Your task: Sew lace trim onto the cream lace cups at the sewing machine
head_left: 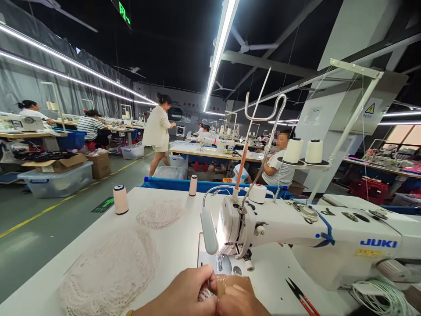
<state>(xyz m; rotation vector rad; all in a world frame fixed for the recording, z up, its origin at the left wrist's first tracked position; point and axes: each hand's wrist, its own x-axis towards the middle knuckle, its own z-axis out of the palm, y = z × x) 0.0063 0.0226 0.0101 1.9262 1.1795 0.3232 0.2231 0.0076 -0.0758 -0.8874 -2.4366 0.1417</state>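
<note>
Two bare hands, bunched close together just in front of the sewing machine. Left hand has its grip closed, thumb curled over, on a bit of pale lacy fabric that peeks out between the fingers. Right hand is right beside it, fingers bent over a flat brown piece; can't tell if that grip is really pinching it or just pressing. So the lacy bit sits between the hands, near the needle end. Over on the left of the bench lie a big lace pile and a smaller one, plus two thread cones. Red-handled snips lie off to the right.
</note>
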